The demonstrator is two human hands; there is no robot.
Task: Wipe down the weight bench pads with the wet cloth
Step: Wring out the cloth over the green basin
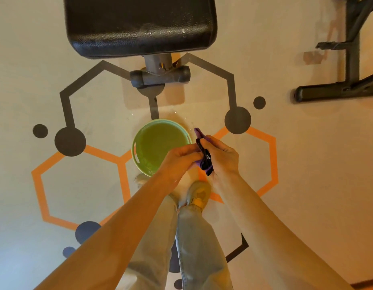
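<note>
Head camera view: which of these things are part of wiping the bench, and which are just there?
Part of the job:
purple cloth, held by left hand and right hand
green bucket of water
black bench pad

Just there:
black metal frame
patterned floor

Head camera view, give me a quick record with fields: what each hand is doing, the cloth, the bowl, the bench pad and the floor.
left hand: left hand grips one end of the purple cloth
right hand: right hand grips the other end
cloth: dark, glossy and twisted between both hands, beside the bowl's right rim
bowl: green bowl on the floor, holding liquid
bench pad: black bench pad above the bowl, droplets on its surface
floor: hexagon-patterned floor, small splashes by the bowl
</note>
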